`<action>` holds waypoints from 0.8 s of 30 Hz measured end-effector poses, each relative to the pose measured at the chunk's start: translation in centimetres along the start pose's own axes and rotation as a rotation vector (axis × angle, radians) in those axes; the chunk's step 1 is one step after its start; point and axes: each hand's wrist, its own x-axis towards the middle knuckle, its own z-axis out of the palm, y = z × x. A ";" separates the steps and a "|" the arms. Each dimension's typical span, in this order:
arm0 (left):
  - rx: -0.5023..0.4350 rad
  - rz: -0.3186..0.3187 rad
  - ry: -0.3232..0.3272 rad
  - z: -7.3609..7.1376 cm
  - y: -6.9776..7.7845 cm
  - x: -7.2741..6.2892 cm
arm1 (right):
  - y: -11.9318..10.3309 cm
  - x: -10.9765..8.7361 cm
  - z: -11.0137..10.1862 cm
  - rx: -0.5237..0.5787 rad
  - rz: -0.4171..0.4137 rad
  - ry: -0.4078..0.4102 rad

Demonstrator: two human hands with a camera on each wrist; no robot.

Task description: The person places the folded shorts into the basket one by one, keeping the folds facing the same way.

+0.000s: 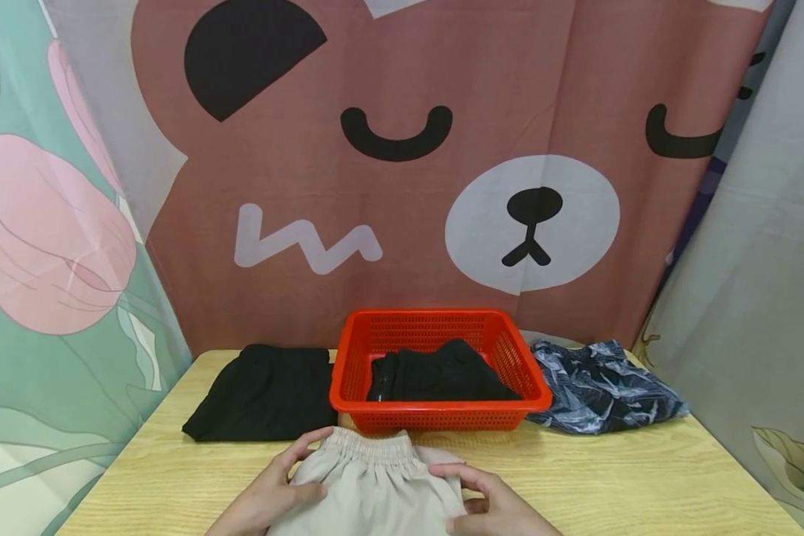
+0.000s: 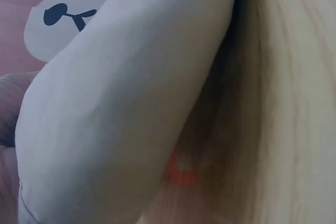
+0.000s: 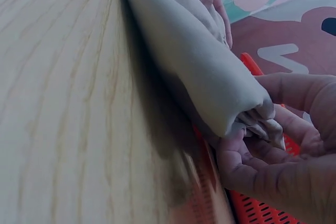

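Observation:
Beige shorts or trousers (image 1: 375, 484) with a gathered elastic waistband lie folded at the front of the table, waistband towards the basket. My left hand (image 1: 275, 487) holds their left side, thumb on top of the cloth and fingers at the edge by the waistband. On the other side my right hand (image 1: 492, 502) grips the right edge. The right wrist view shows the right thumb and fingers (image 3: 299, 129) pinching the folded end of the beige cloth (image 3: 205, 72). In the left wrist view the cloth (image 2: 115, 87) hides most of the left hand.
A red plastic basket (image 1: 442, 417) stands just beyond the beige garment, with folded black clothing (image 1: 442, 372) inside. To its left lies a folded black garment (image 1: 268, 394); to its right, a blue-and-white patterned garment (image 1: 603, 387). A bear-print curtain (image 1: 295, 171) hangs behind the wooden table (image 1: 643, 484).

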 end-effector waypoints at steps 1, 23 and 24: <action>-0.004 -0.005 -0.004 -0.1 0.1 0.0 | -0.1 0.0 0.0 0.003 -0.001 -0.001; 0.026 0.053 -0.055 0.0 1.7 -1.1 | -2.5 -1.5 0.6 -0.025 -0.009 0.030; 0.025 0.051 -0.052 0.1 1.9 -1.2 | -2.6 -1.6 0.6 -0.031 -0.016 0.028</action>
